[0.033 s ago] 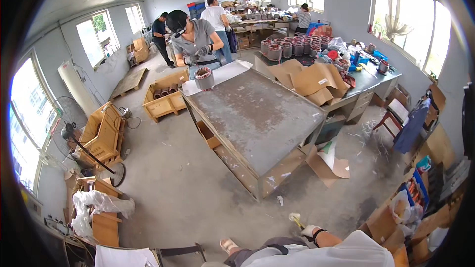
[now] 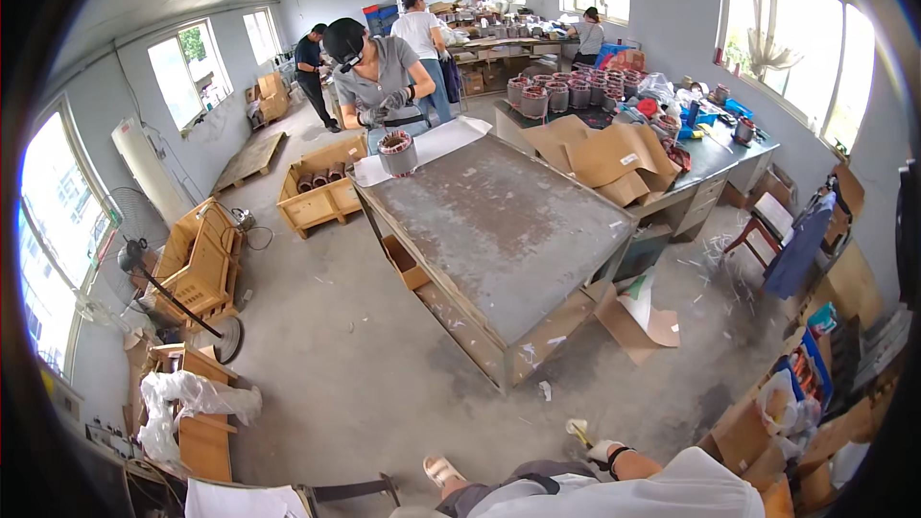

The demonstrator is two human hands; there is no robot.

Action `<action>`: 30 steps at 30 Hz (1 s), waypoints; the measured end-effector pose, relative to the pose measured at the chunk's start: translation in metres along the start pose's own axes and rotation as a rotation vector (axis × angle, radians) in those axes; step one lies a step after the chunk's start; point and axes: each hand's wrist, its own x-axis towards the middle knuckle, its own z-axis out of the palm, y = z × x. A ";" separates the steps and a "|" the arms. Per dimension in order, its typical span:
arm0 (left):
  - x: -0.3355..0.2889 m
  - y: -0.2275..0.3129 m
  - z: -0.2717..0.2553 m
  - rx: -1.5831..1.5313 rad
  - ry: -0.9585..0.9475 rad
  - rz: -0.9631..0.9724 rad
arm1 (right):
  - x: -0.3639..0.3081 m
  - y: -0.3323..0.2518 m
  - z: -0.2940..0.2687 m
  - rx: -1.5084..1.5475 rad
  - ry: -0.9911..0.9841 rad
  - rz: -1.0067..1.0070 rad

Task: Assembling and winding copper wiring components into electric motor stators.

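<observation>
My right hand [image 2: 602,452], in a white glove with a dark band at the wrist, is low in the view, right of the middle. Its fingers are closed around a thin yellow stick-like thing [image 2: 581,437]. A small pale rounded piece [image 2: 576,426] shows at the far end of it, too small to name. My left hand is out of view. Beyond my right hand stands a large worn metal-topped table [image 2: 499,230]. A motor stator [image 2: 397,152] with red-and-white windings sits on a white sheet [image 2: 446,146] at its far left corner.
A co-worker [image 2: 389,77] in grey stands behind the stator; others are farther back. Several stators [image 2: 566,94] and cardboard [image 2: 609,158] cover the right-hand bench. Wooden crates [image 2: 321,194] and a stand fan [image 2: 182,302] are left. Cardboard [image 2: 638,317] lies by the table; boxes [image 2: 743,432] crowd the right.
</observation>
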 end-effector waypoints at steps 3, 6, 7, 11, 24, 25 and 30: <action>0.031 -0.016 -0.058 0.081 -0.133 -0.009 | 0.006 -0.020 0.013 -0.132 -0.052 0.120; 0.052 -0.035 -0.114 0.096 -0.069 -0.011 | 0.036 -0.027 0.045 -0.245 -0.099 0.176; 0.061 -0.039 -0.136 0.095 -0.012 -0.002 | 0.038 -0.045 0.059 -0.259 -0.078 0.164; 0.109 -0.042 -0.230 0.103 0.137 0.045 | 0.024 -0.115 0.095 -0.383 -0.006 0.112; 0.285 -0.065 -0.464 0.562 -0.480 0.294 | 0.079 -0.518 0.057 -0.748 -0.013 -0.209; 0.299 -0.083 -0.463 0.481 -0.309 0.090 | 0.100 -0.539 0.054 -0.790 -0.048 -0.194; 0.351 -0.081 -0.477 0.528 -0.319 0.382 | 0.159 -0.659 0.050 -0.924 -0.014 -0.383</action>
